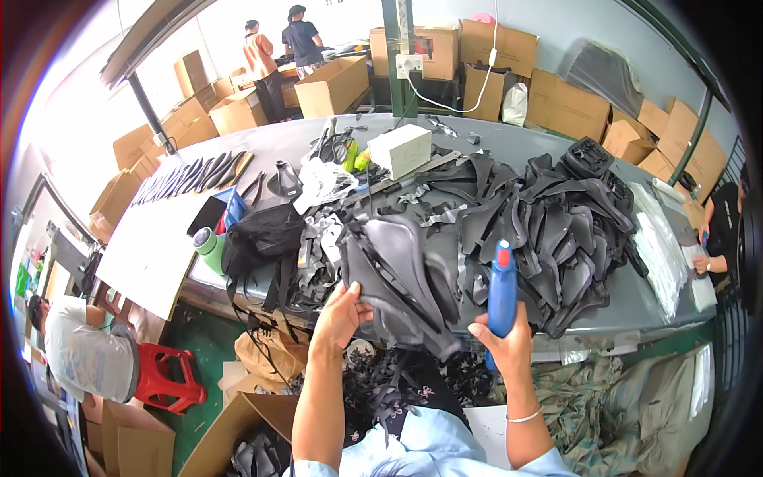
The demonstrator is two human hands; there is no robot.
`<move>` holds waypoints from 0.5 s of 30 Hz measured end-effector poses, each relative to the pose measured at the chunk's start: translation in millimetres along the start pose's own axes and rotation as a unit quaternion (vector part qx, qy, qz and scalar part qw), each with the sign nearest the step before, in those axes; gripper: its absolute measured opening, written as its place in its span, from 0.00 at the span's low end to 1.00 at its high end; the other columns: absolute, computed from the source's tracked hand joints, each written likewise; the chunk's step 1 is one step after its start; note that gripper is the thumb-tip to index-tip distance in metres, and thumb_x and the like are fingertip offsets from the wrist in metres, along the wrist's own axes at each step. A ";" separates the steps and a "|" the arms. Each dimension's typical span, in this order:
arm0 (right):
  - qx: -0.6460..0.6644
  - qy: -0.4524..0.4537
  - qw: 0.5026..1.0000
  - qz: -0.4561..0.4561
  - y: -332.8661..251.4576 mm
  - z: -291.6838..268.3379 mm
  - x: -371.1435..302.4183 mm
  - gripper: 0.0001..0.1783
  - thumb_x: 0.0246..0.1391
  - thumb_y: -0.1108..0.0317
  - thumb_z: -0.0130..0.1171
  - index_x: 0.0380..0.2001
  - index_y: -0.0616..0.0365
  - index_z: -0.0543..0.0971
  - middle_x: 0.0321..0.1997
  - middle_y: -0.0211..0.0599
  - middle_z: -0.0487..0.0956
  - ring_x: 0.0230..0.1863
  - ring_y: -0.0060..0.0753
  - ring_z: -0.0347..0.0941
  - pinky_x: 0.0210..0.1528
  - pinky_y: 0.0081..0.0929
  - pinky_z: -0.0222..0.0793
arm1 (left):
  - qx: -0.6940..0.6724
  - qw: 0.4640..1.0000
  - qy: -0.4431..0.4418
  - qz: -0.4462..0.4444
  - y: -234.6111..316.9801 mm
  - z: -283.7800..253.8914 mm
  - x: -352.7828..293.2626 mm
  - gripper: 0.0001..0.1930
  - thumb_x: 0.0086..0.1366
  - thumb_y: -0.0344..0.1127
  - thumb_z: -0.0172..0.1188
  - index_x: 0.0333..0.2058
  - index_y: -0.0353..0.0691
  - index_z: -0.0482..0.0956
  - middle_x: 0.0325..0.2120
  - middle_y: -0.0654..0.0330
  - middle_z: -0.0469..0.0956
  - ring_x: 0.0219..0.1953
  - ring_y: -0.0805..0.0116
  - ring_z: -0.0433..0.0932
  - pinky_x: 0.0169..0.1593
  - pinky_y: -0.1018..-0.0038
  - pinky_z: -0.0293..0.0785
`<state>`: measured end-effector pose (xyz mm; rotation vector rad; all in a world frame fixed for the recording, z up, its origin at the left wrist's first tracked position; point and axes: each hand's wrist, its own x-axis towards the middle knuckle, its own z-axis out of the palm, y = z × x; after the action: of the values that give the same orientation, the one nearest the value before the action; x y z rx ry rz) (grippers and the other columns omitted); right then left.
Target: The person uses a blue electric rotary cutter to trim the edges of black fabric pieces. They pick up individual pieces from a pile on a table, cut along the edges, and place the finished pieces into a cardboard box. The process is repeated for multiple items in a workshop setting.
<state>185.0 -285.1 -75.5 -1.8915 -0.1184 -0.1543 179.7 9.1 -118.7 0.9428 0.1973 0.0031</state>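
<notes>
My left hand (340,314) grips the near edge of a black moulded piece (397,274) that lies on top of a heap at the table's front. My right hand (505,340) is closed around a blue glue gun (501,288), held upright with its red tip pointing away from me, just right of that piece. A large pile of similar black parts (548,222) covers the grey table (636,306) behind both hands.
A black bag (262,234), a green cylinder (208,242), a white box (400,149) and rows of black strips (191,175) lie on the table. Cardboard boxes (564,103) line the back. Other people stand far back, sit at left by a red stool (163,374), and at right.
</notes>
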 end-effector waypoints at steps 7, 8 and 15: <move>-0.037 -0.064 0.995 -0.063 -16.5 15.2 8.1 0.28 0.36 0.62 0.70 0.38 0.63 0.68 0.24 0.41 0.77 0.27 0.39 0.76 0.34 0.33 0.71 | 0.029 0.999 -0.030 -0.008 -9.5 0.5 -26.8 0.19 0.68 0.41 0.48 0.56 0.49 0.63 0.41 0.72 0.75 0.37 0.77 0.75 0.40 0.75 0.69; -0.041 -0.071 0.994 -0.075 -17.8 17.3 6.3 0.27 0.36 0.64 0.69 0.39 0.63 0.68 0.24 0.43 0.77 0.26 0.42 0.76 0.33 0.34 0.71 | 0.022 0.999 -0.023 -0.008 -9.5 0.7 -30.3 0.19 0.68 0.41 0.48 0.56 0.50 0.64 0.41 0.72 0.75 0.37 0.77 0.75 0.40 0.75 0.69; -0.211 -0.023 0.959 -0.190 -17.1 40.6 -2.9 0.27 0.33 0.68 0.65 0.39 0.61 0.67 0.20 0.50 0.76 0.24 0.57 0.74 0.28 0.44 0.70 | 0.012 0.991 0.133 0.015 -2.9 17.0 -38.0 0.08 0.65 0.37 0.53 0.43 0.49 0.73 0.34 0.73 0.76 0.34 0.79 0.72 0.38 0.74 0.68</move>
<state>181.4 -241.2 -72.8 -2.2824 -0.5168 -0.4253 145.0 -9.6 -105.0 0.9682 0.4299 0.1559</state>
